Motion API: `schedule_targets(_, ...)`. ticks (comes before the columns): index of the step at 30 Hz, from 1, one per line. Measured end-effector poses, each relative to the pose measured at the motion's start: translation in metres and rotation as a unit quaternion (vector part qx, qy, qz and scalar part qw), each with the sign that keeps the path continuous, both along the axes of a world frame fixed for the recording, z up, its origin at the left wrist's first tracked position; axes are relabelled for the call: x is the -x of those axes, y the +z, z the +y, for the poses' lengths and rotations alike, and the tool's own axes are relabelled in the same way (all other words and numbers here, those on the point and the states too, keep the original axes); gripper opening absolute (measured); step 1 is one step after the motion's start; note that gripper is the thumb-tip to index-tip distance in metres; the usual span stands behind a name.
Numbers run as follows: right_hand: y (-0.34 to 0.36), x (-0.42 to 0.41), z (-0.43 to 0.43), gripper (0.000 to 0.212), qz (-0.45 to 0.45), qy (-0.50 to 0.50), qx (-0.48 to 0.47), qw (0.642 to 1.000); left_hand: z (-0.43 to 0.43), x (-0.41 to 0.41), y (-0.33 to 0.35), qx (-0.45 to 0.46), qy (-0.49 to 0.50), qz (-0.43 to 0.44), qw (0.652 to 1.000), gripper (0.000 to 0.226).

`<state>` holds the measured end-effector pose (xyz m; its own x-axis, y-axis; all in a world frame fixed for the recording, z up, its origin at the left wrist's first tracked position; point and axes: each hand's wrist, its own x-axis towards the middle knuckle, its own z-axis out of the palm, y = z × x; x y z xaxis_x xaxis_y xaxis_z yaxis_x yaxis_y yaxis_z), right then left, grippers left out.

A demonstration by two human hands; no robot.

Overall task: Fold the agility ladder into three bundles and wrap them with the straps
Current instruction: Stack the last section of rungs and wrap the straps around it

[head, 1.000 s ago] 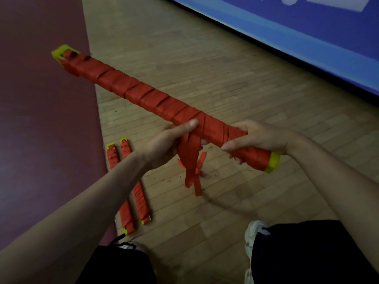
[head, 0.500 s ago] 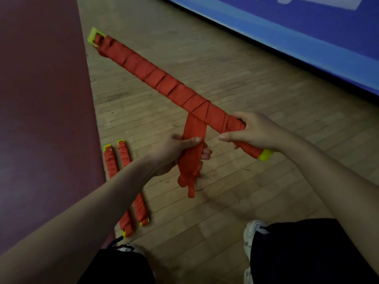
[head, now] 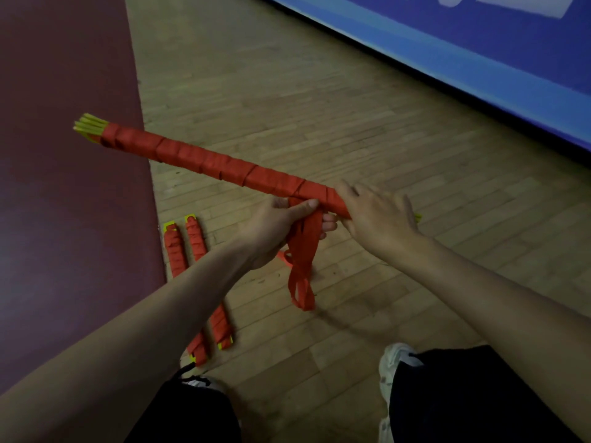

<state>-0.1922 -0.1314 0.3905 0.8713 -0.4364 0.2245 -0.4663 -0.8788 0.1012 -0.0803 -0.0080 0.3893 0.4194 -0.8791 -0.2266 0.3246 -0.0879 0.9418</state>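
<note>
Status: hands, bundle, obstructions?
Left hand pinches loose red strap tail. Right hand over near end of long red-wrapped yellow ladder bundle. Two wrapped bundles on wooden floor, nothing blocking.

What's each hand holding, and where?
The left hand pinches the loose strap where it leaves the wrapped bundle. The right hand lies over the bundle's near end; grip cannot be told.

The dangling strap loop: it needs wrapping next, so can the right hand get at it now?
Probably yes. The strap loop hangs free under the held bundle, just beside the right hand, with only air between; the left hand pinches its top.
</note>
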Motion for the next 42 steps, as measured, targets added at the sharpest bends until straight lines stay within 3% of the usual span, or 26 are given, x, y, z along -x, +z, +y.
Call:
schedule_targets(5, -0.017, 0.005, -0.009, 0.053, -0.138, 0.064, 0.131, 0.980, 0.004, 0.002, 0.009, -0.008, 0.003, -0.013, 1.000, 0.022)
schedule_targets(10, -0.030, 0.005, -0.004, 0.059, -0.176, 0.091, 0.169, 0.966, 0.004, 0.001, 0.011, -0.039, 0.055, -0.046, 0.997, 0.059)
schedule_targets(14, -0.030, 0.003, 0.003, 0.052, -0.185, 0.094, 0.176, 0.962, 0.002, 0.001, 0.010, -0.088, 0.107, -0.036, 0.990, 0.052)
schedule_targets(19, -0.027, 0.000, 0.003, 0.051, -0.192, 0.097, 0.147, 0.965, 0.002, 0.003, 0.010, -0.078, 0.111, 0.012, 0.991, 0.047)
schedule_targets(23, -0.006, -0.004, 0.008, 0.063, -0.104, 0.049, -0.034, 0.993, 0.003, -0.006, 0.010, -0.062, 0.093, -0.012, 0.994, 0.043)
schedule_targets(26, 0.017, 0.000, -0.007, 0.069, -0.016, 0.039, -0.225, 0.973, 0.007, -0.012, 0.012, -0.048, 0.075, -0.054, 0.995, 0.037)
schedule_targets(29, 0.028, 0.009, -0.017, 0.054, 0.022, 0.068, -0.414, 0.908, 0.011, -0.017, 0.012, -0.037, 0.031, -0.096, 0.994, 0.030)
schedule_targets(33, 0.026, 0.019, -0.029, 0.044, 0.059, 0.063, -0.646, 0.758, 0.013, -0.018, 0.011, -0.018, -0.014, -0.089, 0.996, 0.028)
schedule_targets(36, 0.023, 0.023, -0.033, 0.036, 0.076, 0.060, -0.710, 0.698, 0.014, -0.017, 0.009, -0.001, -0.028, -0.070, 0.997, 0.028)
schedule_targets(42, 0.025, 0.018, -0.026, 0.030, -0.020, 0.072, -0.695, 0.715, 0.011, -0.022, 0.007, 0.012, -0.019, -0.035, 0.999, 0.029)
